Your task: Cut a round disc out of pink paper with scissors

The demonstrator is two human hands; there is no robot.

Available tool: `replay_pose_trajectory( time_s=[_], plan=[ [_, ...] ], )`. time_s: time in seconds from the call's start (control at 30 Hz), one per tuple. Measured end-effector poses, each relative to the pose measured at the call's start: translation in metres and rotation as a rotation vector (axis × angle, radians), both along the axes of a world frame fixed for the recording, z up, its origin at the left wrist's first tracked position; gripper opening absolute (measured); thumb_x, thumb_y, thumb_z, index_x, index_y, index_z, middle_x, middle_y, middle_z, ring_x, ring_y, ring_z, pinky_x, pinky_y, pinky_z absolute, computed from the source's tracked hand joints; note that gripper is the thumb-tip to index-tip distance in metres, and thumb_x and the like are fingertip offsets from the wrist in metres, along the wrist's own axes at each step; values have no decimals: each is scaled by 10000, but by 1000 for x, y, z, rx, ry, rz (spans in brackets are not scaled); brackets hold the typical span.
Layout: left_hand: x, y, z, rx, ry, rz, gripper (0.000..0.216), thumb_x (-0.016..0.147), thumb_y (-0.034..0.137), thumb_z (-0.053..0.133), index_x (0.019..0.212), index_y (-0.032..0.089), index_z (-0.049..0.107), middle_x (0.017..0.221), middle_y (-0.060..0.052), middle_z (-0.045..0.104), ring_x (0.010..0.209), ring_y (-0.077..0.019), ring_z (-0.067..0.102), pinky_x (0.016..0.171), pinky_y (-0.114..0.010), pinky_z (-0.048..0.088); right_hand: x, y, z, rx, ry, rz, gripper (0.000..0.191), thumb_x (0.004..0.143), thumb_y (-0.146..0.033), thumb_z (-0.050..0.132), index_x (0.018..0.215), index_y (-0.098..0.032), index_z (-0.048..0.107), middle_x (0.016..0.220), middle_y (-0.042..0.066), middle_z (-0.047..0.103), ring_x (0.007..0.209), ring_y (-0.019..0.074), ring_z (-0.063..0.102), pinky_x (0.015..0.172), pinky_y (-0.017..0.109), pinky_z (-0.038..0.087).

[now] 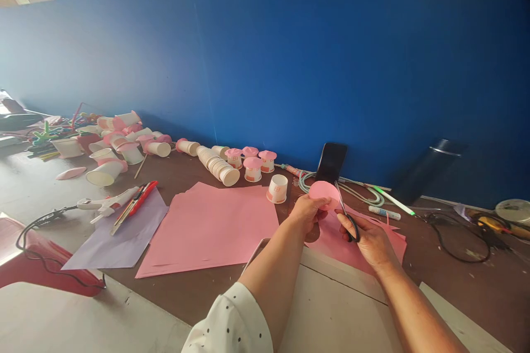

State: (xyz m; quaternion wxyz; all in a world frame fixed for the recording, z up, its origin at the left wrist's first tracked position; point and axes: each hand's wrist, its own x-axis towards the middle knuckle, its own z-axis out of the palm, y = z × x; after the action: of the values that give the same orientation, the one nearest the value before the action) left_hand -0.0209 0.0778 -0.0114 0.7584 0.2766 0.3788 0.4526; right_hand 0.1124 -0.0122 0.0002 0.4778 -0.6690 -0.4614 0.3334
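Observation:
Between the thumb and fingers of my left hand (307, 214) is a round pink paper disc (323, 194), held upright above the table. My right hand (370, 240) grips black-handled scissors (351, 227), with their blades pointing up at the disc's right edge. Whether the blades touch the paper is hard to tell. Below both hands lie cut pieces of pink paper (331, 230). A single paper cup (277, 190) with orange drawings stands left of the disc. Behind it are several small cups with pink paper roofs (252, 169).
Pink sheets (215, 226) are stacked left of my arm. A red utility knife (143, 198) and a glue gun (108, 205) lie on purple paper (124, 248). Nested paper cups (218, 166) lie farther back. A phone (332, 160) leans on the blue wall (265, 66); a dark bottle (426, 171) stands right.

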Motion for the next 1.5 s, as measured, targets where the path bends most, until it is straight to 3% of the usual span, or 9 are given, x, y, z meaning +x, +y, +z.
replay_pose_trajectory(
  time_s=[0.2,0.4,0.67,1.03,1.5],
  plan=[
    [1,1,2,-60,-62,24,265,725,155,862,885,143,651,774,-27,635,610,-86,529,587,-213,440,-2,-1,0,-2,12,42,457,603,-678,827,571,-230,742,601,20,657,626,202,603,624,298,518],
    [1,-2,6,-95,-75,50,231,735,169,861,830,150,652,729,-23,618,592,-90,513,579,-213,426,-2,0,-6,3,-9,81,470,673,-682,786,784,-226,808,653,10,680,667,212,627,667,310,526],
    [3,-2,4,-112,-47,113,288,699,171,888,795,158,616,713,-9,587,591,-90,503,572,-211,422,-2,-1,-4,-6,-59,85,517,699,-734,739,637,-221,739,680,39,705,683,217,644,677,303,530],
    [2,-5,6,-83,-73,73,255,710,118,857,836,143,636,773,-35,622,657,-103,540,594,-207,442,2,1,-9,3,-13,78,461,691,-672,795,792,-222,816,663,23,703,677,216,644,664,305,526],
    [2,-4,6,-80,-46,66,244,716,127,857,824,145,638,708,-14,591,603,-89,507,548,-192,422,3,0,-11,5,0,69,552,700,-660,800,1003,-200,845,671,15,697,686,209,631,689,308,520]
  ],
)
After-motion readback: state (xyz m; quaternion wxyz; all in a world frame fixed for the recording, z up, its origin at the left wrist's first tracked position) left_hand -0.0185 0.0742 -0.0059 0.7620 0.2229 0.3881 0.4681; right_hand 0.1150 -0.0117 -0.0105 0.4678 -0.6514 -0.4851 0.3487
